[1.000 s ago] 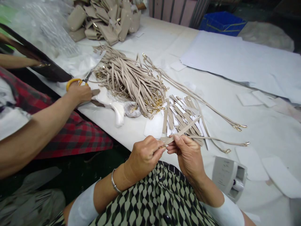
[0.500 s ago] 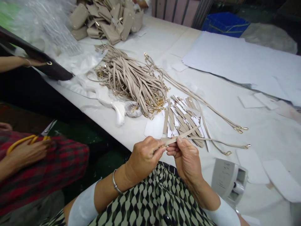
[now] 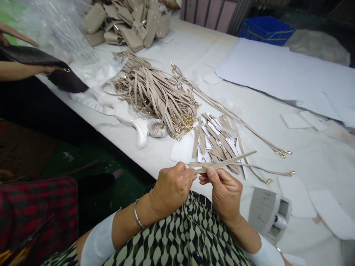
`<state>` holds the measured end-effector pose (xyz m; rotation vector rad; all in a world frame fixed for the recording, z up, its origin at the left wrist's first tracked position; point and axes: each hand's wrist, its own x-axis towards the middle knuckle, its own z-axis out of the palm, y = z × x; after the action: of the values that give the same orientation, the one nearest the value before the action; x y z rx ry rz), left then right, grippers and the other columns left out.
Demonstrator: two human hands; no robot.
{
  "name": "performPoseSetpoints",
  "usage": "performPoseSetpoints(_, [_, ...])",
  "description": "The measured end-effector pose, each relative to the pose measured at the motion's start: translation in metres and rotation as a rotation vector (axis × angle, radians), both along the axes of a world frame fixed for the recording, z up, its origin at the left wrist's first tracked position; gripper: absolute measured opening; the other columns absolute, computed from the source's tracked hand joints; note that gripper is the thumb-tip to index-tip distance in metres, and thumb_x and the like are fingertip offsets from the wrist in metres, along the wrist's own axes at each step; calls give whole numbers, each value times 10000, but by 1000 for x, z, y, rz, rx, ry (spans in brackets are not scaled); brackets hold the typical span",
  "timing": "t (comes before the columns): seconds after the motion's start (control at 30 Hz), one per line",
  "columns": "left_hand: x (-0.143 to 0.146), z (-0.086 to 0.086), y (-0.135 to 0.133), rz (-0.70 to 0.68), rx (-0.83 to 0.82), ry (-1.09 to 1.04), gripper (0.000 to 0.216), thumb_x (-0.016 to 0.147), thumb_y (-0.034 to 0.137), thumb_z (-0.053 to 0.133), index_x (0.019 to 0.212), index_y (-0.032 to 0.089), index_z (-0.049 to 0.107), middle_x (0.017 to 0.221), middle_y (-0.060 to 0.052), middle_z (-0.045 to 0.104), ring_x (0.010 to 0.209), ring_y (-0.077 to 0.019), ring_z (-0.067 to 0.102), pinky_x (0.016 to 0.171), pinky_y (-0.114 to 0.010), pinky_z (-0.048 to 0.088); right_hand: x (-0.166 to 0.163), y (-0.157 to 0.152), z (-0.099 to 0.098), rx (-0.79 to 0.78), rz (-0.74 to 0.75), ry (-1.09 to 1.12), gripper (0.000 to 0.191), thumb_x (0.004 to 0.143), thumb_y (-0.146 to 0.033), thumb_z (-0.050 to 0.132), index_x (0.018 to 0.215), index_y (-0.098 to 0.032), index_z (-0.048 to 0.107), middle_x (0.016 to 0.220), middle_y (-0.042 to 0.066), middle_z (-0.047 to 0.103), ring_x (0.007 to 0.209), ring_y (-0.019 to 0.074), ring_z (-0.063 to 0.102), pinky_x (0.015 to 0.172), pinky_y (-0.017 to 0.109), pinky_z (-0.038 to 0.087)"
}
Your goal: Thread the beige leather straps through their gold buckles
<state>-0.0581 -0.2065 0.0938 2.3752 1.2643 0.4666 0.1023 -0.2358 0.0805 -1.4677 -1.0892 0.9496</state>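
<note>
My left hand (image 3: 174, 184) is closed on the near end of a narrow beige leather strip (image 3: 235, 159). My right hand (image 3: 226, 188) pinches the same strip between thumb and fingers, and its free end sticks out to the right. Anything small inside my left fingers is hidden. Just beyond lies a heap of short beige strips (image 3: 213, 140) mixed with white paper. Behind it is a big bundle of long beige straps (image 3: 158, 88) with gold clasps. More straps (image 3: 249, 125) with gold hooks stretch across the table to the right.
A grey tape dispenser (image 3: 266, 210) stands right of my right hand. White sheets (image 3: 277, 70) cover the back right. Beige bags (image 3: 133, 26) are piled at the back. At left, a co-worker's arm (image 3: 22, 70) handles a dark bag (image 3: 66, 79); a person in red plaid (image 3: 50, 199) sits nearer.
More of the strip now extends to the right, and my right hand has shifted slightly right. The scissors and the plaid-clad person have moved left and down. The dark bag has shifted at left.
</note>
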Motion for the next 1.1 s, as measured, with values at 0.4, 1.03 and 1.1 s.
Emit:
performPoseSetpoints(0.4, [-6, 3, 10, -104, 51, -13, 209, 900, 168, 462, 754, 139, 608, 713, -49, 565, 618, -159, 563, 559, -263, 463, 2, 13, 24, 276, 320, -434, 158, 881, -164, 581, 747, -148, 662, 637, 17, 633, 572, 121, 582, 565, 240, 449])
performPoseSetpoints(1.03, [-4, 7, 3, 254, -270, -737, 88, 753, 106, 599, 727, 115, 682, 668, -37, 606, 602, -117, 556, 568, -222, 437, -18, 12, 9, -295, 3, 867, 217, 781, -324, 729, 725, -126, 661, 620, 20, 670, 516, 96, 626, 474, 159, 542])
performPoseSetpoints(1.1, [-5, 8, 3, 284, -316, -772, 92, 763, 116, 599, 732, 114, 685, 672, -37, 608, 606, -116, 549, 568, -221, 430, -19, 11, 9, -301, 4, 917, 189, 791, -301, 722, 737, -127, 669, 637, 17, 676, 524, 91, 626, 479, 156, 543])
